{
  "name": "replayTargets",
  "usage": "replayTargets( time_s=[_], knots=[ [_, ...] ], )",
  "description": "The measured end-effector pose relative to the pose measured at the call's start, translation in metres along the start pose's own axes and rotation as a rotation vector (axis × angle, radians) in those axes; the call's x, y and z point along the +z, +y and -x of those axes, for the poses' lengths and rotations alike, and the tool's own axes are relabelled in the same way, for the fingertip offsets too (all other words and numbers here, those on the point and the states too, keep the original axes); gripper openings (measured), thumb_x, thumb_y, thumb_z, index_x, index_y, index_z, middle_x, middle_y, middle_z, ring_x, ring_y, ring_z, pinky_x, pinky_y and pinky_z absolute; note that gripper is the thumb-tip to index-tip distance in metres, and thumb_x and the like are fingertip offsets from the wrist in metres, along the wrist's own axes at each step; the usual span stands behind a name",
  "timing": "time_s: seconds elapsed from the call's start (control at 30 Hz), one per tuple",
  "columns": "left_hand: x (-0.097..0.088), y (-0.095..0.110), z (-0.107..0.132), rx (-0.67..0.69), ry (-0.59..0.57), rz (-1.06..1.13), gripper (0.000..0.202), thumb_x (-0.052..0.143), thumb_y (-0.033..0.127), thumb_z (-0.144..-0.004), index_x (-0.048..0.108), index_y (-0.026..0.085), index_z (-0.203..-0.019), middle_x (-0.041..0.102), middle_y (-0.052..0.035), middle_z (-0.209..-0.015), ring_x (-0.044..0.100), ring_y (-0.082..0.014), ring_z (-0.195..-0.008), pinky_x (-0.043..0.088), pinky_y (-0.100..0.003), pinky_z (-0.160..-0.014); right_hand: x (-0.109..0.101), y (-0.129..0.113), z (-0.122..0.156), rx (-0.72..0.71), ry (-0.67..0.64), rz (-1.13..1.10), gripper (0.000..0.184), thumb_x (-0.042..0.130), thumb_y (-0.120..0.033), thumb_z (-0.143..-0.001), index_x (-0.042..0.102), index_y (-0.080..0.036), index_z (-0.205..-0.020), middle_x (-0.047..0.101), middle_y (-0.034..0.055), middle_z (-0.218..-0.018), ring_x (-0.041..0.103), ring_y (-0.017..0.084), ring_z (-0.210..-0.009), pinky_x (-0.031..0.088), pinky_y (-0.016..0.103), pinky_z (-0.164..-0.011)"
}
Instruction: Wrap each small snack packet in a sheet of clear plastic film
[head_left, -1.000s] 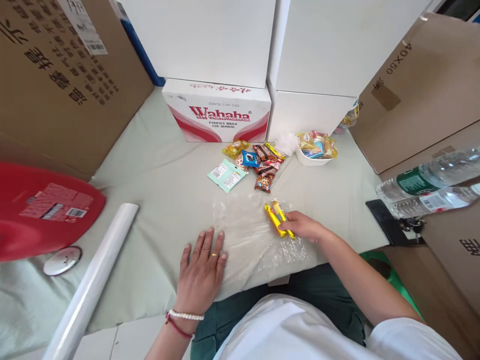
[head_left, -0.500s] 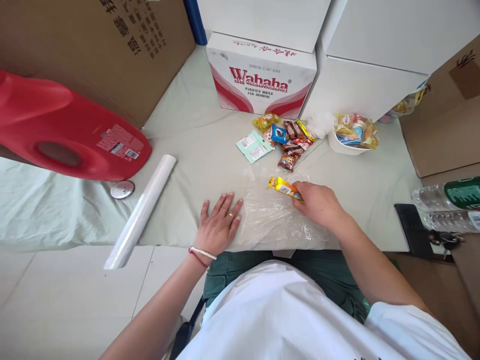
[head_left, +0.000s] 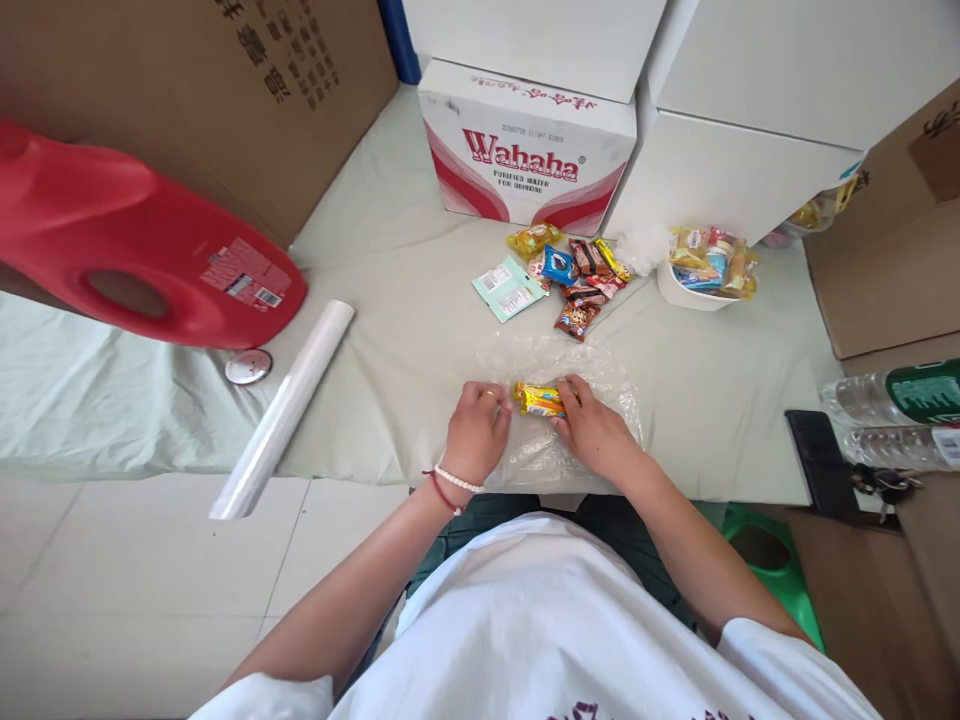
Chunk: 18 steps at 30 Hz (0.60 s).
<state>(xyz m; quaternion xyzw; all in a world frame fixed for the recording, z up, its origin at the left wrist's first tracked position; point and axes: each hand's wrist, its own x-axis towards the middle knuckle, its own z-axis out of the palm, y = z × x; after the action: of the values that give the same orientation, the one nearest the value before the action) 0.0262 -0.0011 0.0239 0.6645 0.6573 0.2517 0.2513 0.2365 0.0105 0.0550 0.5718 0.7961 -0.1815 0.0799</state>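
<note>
A small yellow snack packet [head_left: 538, 400] lies crosswise on a crumpled sheet of clear plastic film [head_left: 536, 458] near the table's front edge. My right hand [head_left: 598, 430] has its fingers and thumb closed on the packet's right end. To the left of the packet, my left hand [head_left: 477, 432] is bent with its fingers drawn together at the film's left edge, apparently pinching it; the fingertips are partly hidden. Beyond the film sits a pile of wrapped snacks, among them a pale green packet [head_left: 508, 289], a blue packet [head_left: 559, 265] and a brown packet [head_left: 577, 320].
A white tub [head_left: 699, 297] of snacks stands at the back right, beside a Wahaha carton [head_left: 529, 150]. On the left are a red jug [head_left: 187, 270], a round tin [head_left: 248, 366] and a white roll [head_left: 285, 410]. Plastic bottles [head_left: 862, 395] and a black phone [head_left: 819, 462] lie right.
My left hand has gone from lying flat with spread fingers to bent at the film's edge, further right. My right hand has brought the yellow packet nearer and lower onto the film.
</note>
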Motion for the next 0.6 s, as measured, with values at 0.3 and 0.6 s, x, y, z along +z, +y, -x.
replayTargets(
  time_s=[0.3,0.6],
  knots=[
    [-0.014,-0.011,-0.001,-0.533,-0.137,0.646,0.039,0.079,0.048,-0.069,0.051,0.024,-0.086,0.058,0.0069,-0.061,0.047,-0.0109,-0.046,0.036,-0.024,-0.047,0.013,-0.001,-0.002,0.048,-0.004,-0.001,0.058,0.044,-0.034,-0.108,0.038,-0.018,-0.164,0.031,0.0156,-0.173,0.065,0.031,-0.126,0.061,0.041,-0.093],
    [-0.036,-0.041,0.015,-0.605,0.059,0.581,0.047,0.082,0.053,-0.059,0.068,0.019,-0.087,0.061,0.0037,-0.067,0.045,-0.0096,-0.053,0.036,-0.026,-0.053,0.013,0.001,-0.002,0.049,-0.008,-0.014,0.058,0.045,-0.032,-0.108,0.037,-0.019,-0.165,0.029,0.0148,-0.173,0.064,0.029,-0.127,0.059,0.039,-0.095]
  ],
)
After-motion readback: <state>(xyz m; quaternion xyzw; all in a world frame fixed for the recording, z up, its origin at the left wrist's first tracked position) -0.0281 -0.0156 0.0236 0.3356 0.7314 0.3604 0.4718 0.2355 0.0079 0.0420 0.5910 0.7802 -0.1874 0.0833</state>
